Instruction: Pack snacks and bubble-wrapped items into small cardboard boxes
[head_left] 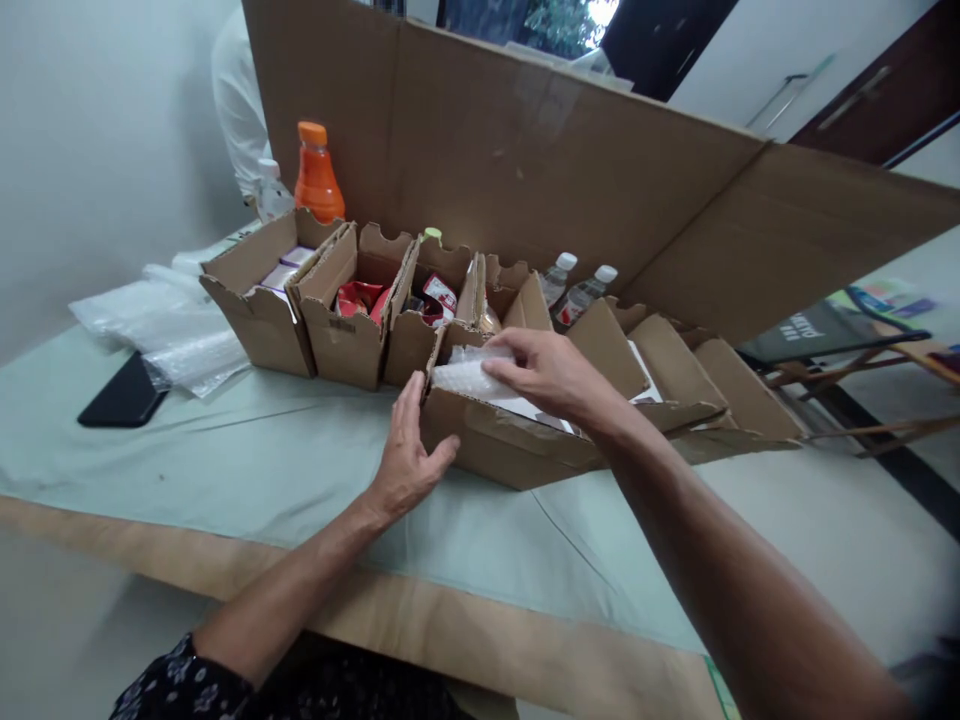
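Observation:
My right hand (pixel 541 370) reaches into a cardboard bin (pixel 510 445) near the middle of the table, its thumb and fingers closed on a bubble-wrapped item (pixel 469 375). What lies inside the wrap I cannot make out. White items lie under and beside it in the same bin. Against the left corner of that bin rests my left hand (pixel 412 455), fingers stretched out and thumb apart, holding nothing.
More cardboard bins (pixel 259 335) stand in a row, some with red packets (pixel 361 298) or boxes. A tall cardboard panel (pixel 480 130) rises behind, with an orange bottle (pixel 319 180) and clear bottles (pixel 585 295) before it. Bubble wrap (pixel 187 330) and a black phone-like slab (pixel 124 392) lie left.

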